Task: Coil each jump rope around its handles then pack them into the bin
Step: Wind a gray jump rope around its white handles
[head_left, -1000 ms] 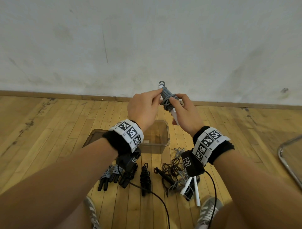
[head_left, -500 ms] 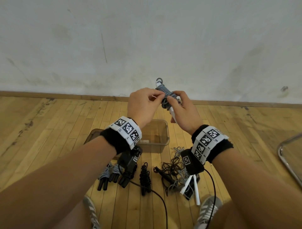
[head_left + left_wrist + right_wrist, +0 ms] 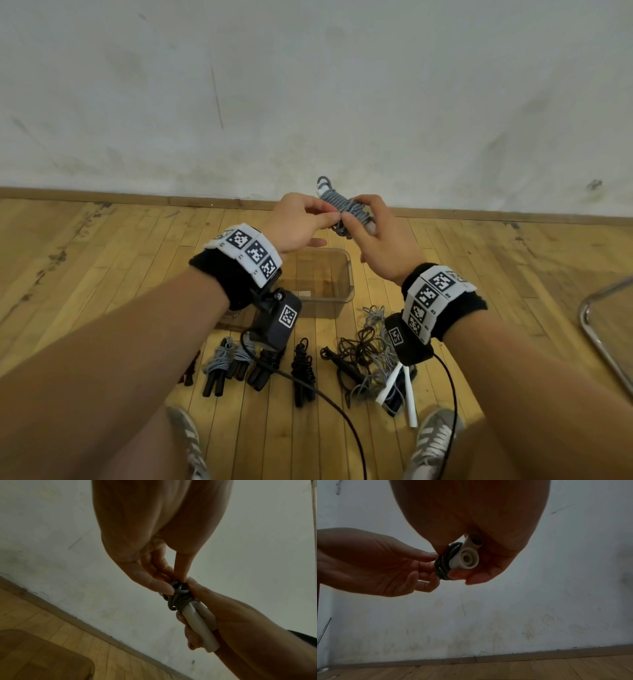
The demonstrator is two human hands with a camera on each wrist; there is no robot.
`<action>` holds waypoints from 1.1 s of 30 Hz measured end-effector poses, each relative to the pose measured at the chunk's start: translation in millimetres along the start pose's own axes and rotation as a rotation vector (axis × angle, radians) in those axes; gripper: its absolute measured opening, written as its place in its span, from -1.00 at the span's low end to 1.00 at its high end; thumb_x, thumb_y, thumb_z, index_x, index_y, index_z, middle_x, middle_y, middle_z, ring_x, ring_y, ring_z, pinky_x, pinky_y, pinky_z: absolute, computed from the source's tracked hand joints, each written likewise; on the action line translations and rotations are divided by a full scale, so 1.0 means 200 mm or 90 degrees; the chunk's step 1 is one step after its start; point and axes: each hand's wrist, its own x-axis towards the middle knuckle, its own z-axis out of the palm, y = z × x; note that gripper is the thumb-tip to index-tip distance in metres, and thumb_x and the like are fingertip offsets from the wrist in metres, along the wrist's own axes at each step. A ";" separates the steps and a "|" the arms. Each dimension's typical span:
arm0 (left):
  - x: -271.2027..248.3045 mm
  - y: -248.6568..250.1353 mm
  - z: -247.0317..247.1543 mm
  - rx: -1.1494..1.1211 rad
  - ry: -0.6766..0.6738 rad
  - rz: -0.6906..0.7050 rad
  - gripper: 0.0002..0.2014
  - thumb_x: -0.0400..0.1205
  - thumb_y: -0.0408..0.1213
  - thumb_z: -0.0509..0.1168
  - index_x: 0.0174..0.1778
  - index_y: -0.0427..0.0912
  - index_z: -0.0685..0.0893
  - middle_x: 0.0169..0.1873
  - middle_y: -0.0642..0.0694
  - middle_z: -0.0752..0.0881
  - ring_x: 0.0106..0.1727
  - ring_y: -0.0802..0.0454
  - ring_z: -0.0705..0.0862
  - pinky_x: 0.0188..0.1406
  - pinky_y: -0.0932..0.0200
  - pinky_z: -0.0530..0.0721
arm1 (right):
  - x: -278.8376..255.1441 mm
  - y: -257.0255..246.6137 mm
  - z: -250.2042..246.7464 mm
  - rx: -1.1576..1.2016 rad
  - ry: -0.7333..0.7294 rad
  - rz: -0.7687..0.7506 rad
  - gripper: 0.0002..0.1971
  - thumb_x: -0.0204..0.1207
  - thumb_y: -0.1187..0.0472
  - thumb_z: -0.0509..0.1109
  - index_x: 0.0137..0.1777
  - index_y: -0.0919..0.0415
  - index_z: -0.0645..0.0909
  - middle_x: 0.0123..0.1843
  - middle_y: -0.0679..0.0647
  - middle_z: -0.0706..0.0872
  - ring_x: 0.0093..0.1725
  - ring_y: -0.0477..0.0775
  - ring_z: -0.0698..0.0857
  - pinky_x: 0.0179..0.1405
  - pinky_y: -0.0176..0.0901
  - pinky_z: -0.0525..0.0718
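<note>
- Wooden floorboards [image 3: 102, 274] run up to a scuffed pale wall [image 3: 308, 85]; on the boards, from left to right, lie the coiled ropes with black handles [image 3: 222, 363], the clear bin [image 3: 329, 274] behind them, and a loose tangle of rope [image 3: 366, 353] with a pair of white handles poking out
- left hand [image 3: 294, 222] is raised in front of the wall, above and just beyond the bin; its thumb and fingertips [image 3: 164, 588] pinch the end loop of grey cord at the coil's near side
- grey jump rope [image 3: 346, 209] sits between the two hands, already wound round its paired white handles [image 3: 200, 626]; its long axis slants from upper left, by the wall, to lower right, into the right palm
- right hand [image 3: 380, 240] has its fingers curled round the handles, thumb pressing on the wraps; it carries the bundle's weight, so it looks the likelier hand to lower it
- bin lies straight below and slightly nearer the person than the bundle; the tuck seems unfinished, so the drop probably waits on that
</note>
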 end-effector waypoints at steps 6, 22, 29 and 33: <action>-0.01 0.00 0.05 0.112 0.032 0.064 -0.91 0.75 -0.27 0.34 0.04 -0.21 0.70 -0.08 -0.08 0.73 -0.07 0.09 0.74 -0.30 0.28 0.81 | 0.02 0.00 0.01 0.019 0.047 0.038 -0.54 0.65 -0.28 0.31 0.42 -0.06 0.46 -0.07 -0.05 0.83 -0.47 -0.29 0.65 -0.45 -0.22 0.61; 0.01 -0.03 0.01 0.292 0.130 0.193 -0.90 0.63 -0.14 0.50 -0.09 -0.06 0.74 -0.31 0.15 0.73 -0.27 0.16 0.73 -0.18 0.13 0.77 | -0.03 -0.09 0.03 0.233 -0.067 0.172 -0.72 0.82 -0.04 0.15 0.44 0.00 0.39 0.09 0.04 0.68 -0.39 0.02 0.72 -0.48 -0.11 0.77; 0.02 -0.05 0.02 0.292 0.170 0.238 -0.89 0.60 -0.20 0.47 -0.15 -0.09 0.66 -0.43 0.11 0.69 -0.43 0.09 0.69 -0.26 -0.04 0.75 | -0.04 -0.11 0.04 0.253 -0.049 0.173 -0.61 0.79 -0.03 0.22 0.54 0.08 0.37 0.17 0.12 0.71 -0.28 0.01 0.74 -0.48 -0.12 0.76; 0.03 -0.07 0.05 0.221 0.171 0.230 -0.87 0.65 -0.24 0.42 -0.13 -0.08 0.59 -0.23 0.03 0.75 -0.31 0.04 0.73 -0.26 -0.08 0.78 | -0.05 -0.11 0.03 0.244 -0.018 0.157 -0.60 0.80 0.00 0.23 0.56 0.10 0.37 0.16 0.12 0.71 -0.27 0.02 0.72 -0.46 -0.14 0.77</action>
